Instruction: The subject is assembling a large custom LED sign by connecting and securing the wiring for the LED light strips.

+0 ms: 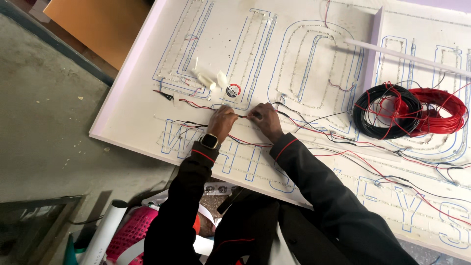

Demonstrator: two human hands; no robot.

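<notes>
My left hand (222,120) and right hand (264,118) each pinch an end of thin wire (244,117) on the white sign board (132,113); wire coils (409,110) lie at three o'clock.

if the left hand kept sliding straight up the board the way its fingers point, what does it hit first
Probably the small round roll of tape just beyond the left hand, with white tubes beside it; depth is hard to judge.

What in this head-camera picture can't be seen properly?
- Wire joint between the left hand and right hand: too small, fingers cover it.
- White sign board: cut off by the top and right edges.
- Pink basket: half hidden behind the left sleeve.
- Red wire coil: partly behind the black wire coil.
</notes>
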